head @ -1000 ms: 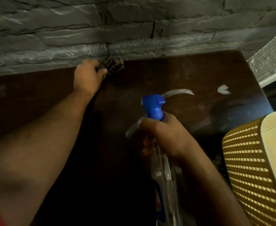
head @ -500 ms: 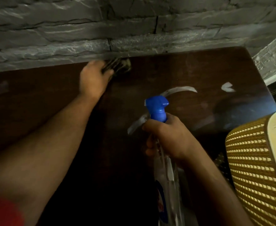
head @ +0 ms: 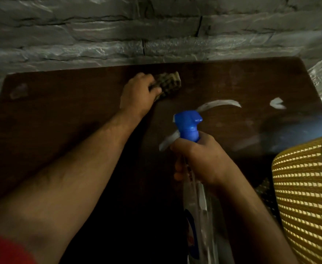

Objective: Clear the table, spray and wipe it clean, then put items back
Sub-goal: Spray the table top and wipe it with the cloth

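A dark brown wooden table (head: 61, 119) fills the view. My left hand (head: 137, 94) grips a checked cloth (head: 168, 83) and presses it on the tabletop near the far edge. My right hand (head: 200, 159) holds a clear spray bottle (head: 198, 206) by its neck, just below the blue trigger head (head: 188, 124), above the table's middle. The nozzle points right. Pale wet streaks (head: 221, 103) shine on the wood to the right of the cloth.
A grey stone-pattern wall (head: 118, 35) runs along the table's far edge and turns at the right corner. A yellow woven chair back (head: 304, 197) stands at the right, close to my right forearm. A faint smudge (head: 18, 91) marks the table's far left.
My left hand has drawn the cloth a little toward me and to the right, off the far edge. The bottle stays in my right hand, hardly moved.
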`<move>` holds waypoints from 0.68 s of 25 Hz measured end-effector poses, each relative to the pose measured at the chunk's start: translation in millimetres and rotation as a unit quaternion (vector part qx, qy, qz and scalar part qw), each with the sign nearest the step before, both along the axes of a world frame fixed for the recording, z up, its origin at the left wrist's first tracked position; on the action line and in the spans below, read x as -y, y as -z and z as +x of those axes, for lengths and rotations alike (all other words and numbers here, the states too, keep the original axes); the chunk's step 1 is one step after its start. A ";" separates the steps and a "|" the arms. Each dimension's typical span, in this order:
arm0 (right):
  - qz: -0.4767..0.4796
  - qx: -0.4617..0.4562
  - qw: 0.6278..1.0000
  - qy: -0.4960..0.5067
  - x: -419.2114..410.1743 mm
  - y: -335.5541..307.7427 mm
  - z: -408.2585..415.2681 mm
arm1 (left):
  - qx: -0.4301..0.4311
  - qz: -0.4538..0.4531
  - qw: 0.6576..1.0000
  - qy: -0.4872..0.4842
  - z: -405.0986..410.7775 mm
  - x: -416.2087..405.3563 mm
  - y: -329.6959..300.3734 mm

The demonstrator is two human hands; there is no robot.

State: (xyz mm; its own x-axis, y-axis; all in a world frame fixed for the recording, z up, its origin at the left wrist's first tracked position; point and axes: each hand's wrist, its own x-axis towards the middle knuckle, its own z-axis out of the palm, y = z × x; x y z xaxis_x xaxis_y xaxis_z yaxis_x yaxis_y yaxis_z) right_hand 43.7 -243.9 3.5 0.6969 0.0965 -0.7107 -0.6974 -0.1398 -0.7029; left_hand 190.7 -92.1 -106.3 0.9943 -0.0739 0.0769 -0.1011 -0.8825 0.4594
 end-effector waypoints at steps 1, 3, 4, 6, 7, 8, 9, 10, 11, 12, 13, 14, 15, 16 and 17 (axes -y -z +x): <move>0.005 -0.001 1.000 -0.002 0.5 -0.1 -3.1 | 0.000 0.002 0.999 0.034 -20.5 -6.6 2.6; 0.012 -0.013 1.000 -0.007 4.7 -0.2 -7.5 | 0.012 -0.002 0.997 0.070 -66.0 -36.6 3.3; 0.017 -0.017 1.000 -0.005 7.5 0.0 -8.2 | 0.015 -0.006 0.998 0.060 -83.5 -54.3 -0.2; 0.023 -0.021 1.000 -0.004 11.8 1.1 -8.1 | 0.016 0.008 0.999 0.032 -83.6 -69.1 -3.2; 0.023 -0.021 0.999 -0.007 11.0 0.4 -7.3 | 0.011 0.020 1.000 0.017 -68.7 -65.6 -1.8; 0.020 -0.020 1.000 -0.010 8.2 -1.2 -7.3 | 0.007 0.034 0.999 -0.001 -47.2 -55.8 0.6; 0.019 -0.015 1.000 -0.011 6.5 -1.1 -7.4 | -0.002 0.041 0.999 -0.018 -24.8 -42.7 1.6; 0.018 -0.007 1.000 -0.012 4.3 0.1 -7.8 | -0.010 0.032 0.999 -0.026 -11.9 -29.2 -1.3; 0.016 -0.001 1.000 -0.013 2.0 1.6 -9.2 | -0.017 0.019 1.000 -0.019 -9.3 -17.6 -1.8; 0.017 0.000 1.000 -0.016 0.0 1.4 -11.4 | -0.026 0.008 1.000 0.007 -21.4 -11.9 -1.1; 0.022 -0.001 1.000 -0.021 -2.2 1.0 -13.2 | -0.035 0.010 0.998 0.046 -42.6 -15.2 0.0; 0.026 -0.003 0.999 -0.025 -3.1 0.7 -14.9 | -0.036 0.008 0.996 0.079 -68.4 -24.7 2.1; 0.028 -0.007 0.999 -0.028 -2.8 1.4 -17.2 | -0.028 -0.001 0.995 0.093 -94.9 -38.5 2.7; 0.027 -0.014 0.999 -0.031 -2.4 2.4 -18.6 | -0.020 -0.006 0.996 0.088 -113.8 -52.3 0.0; 0.026 -0.022 0.999 -0.034 -1.5 3.6 -20.5 | -0.018 -0.010 0.997 0.079 -118.8 -60.6 -0.1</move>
State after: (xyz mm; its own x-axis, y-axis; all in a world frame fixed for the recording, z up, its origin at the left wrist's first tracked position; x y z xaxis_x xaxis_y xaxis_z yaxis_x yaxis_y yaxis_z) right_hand 23.2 -242.4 -0.1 0.6555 0.1793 -0.7336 -0.7183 -0.1522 -0.6789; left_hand 71.9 -31.5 -106.2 0.9724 -0.2292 0.0437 -0.2215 -0.8474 0.4826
